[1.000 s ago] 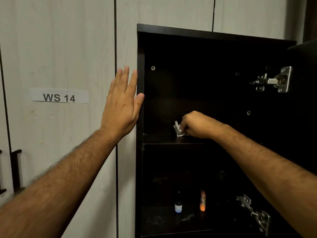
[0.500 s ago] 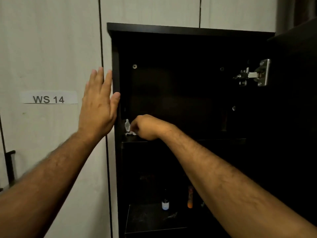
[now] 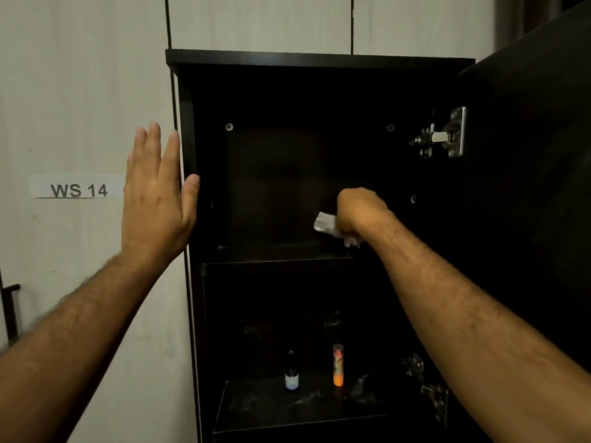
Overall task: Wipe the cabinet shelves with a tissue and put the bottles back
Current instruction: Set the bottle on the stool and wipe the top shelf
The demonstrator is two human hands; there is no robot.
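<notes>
A dark cabinet (image 3: 187, 129) stands open in front of me. My right hand (image 3: 359, 212) is closed around a crumpled white tissue (image 3: 326, 223) and presses it low over the upper shelf (image 3: 271, 255), toward its right side. My left hand (image 3: 156, 199) is flat and open, fingers up, against the cabinet's left side panel with the thumb hooked on its front edge. On the dusty lower shelf (image 3: 287, 407) stand a small dark bottle (image 3: 291, 374) with a pale label and an orange tube-shaped bottle (image 3: 338, 364), both upright.
The cabinet door (image 3: 527, 155) hangs open on the right, held by metal hinges (image 3: 444, 134). White wardrobe panels (image 3: 80, 91) carry a "WS 14" label (image 3: 78, 190). A black handle (image 3: 11, 311) sits at the far left edge.
My right hand slid the tissue along the upper shelf to its left end, then back to the right side. The left hand stayed on the side panel.
</notes>
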